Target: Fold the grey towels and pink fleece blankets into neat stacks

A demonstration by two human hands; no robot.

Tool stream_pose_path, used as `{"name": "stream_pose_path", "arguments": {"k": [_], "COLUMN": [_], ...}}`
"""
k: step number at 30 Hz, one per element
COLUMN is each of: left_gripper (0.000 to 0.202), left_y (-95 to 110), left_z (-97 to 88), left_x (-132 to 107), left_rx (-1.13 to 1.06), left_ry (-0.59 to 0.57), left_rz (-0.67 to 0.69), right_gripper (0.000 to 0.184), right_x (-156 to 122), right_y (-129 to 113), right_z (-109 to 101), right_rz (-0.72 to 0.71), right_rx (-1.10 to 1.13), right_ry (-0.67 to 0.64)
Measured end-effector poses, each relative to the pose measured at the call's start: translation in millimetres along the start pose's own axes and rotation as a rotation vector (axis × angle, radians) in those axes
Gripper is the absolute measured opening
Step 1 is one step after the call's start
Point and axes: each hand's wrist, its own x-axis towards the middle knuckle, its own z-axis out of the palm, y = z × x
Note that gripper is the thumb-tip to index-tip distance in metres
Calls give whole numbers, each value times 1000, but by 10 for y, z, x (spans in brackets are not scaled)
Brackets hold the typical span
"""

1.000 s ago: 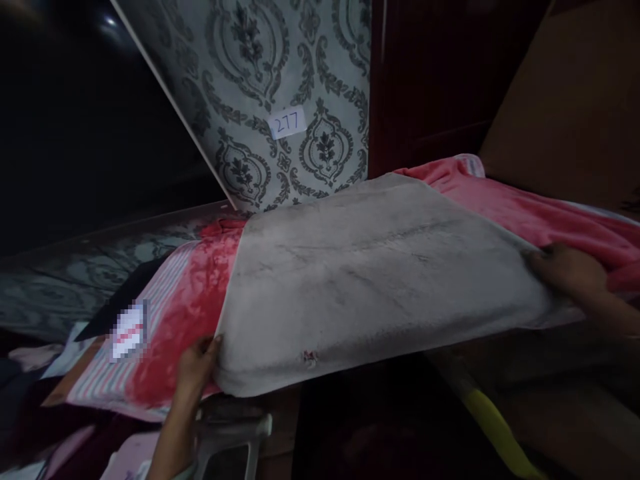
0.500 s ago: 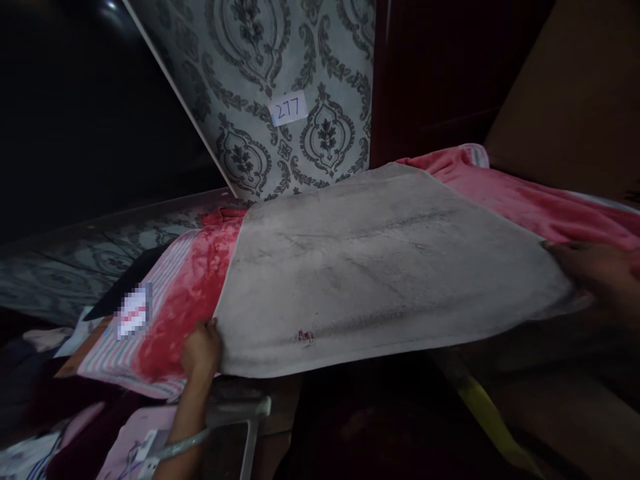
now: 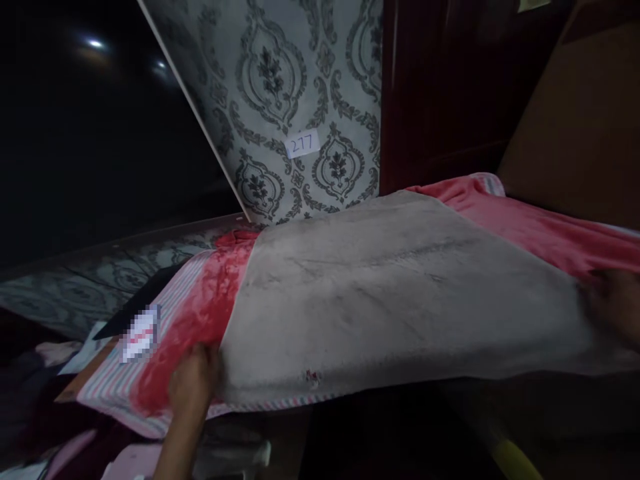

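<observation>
A grey, soft-looking cloth (image 3: 380, 300) with dark creases and a small red mark near its front edge lies spread over a red and pink plush fabric (image 3: 210, 300) with a striped border. My left hand (image 3: 193, 380) is closed at the front left edge of the grey cloth, its fingers curled over that edge. At the right edge, my right hand (image 3: 615, 303) touches the grey cloth where it meets the pink fabric. Motion and dim light smear the right fingers, so their grip is unclear.
A patterned wall (image 3: 270, 87) bears a paper label (image 3: 303, 143) reading 277. A large black screen (image 3: 100, 147) is at left, a dark red panel (image 3: 440, 100) behind. Light-coloured plastic (image 3: 133, 460) stands below left, and something yellow (image 3: 515, 460) shows low right.
The view has tilted, so everything sits lower. The right part of the grey cloth and my right hand have shifted rightward. A striped edge now shows under the cloth's front.
</observation>
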Motion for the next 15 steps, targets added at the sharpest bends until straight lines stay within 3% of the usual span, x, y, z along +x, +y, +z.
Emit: {"name": "stream_pose_path", "arguments": {"k": [3,7,10,12,15], "left_gripper": [47,59,64,63,65], "left_y": [559,1706,2341,2505,2374], "left_z": [-78,-154,-94,19,219], "left_x": [68,111,190,301,540], "left_rx": [-94,-191,-187,-179,-163], "left_ry": [111,-2,-66,-70,-48], "left_rz": [356,767,894,874,792], "right_gripper": [75,69,66,66,68], "right_x": [26,16,-53,-102,-133], "right_y": [-636,-1904,-2534,-2683,-2652], "right_z": [15,52,186,337,579], "right_rz": [-237,-501,-651,-731,-774], "right_rx": [61,212,232,224,246], "right_ry": [-26,-99,-161,-222,-260]}}
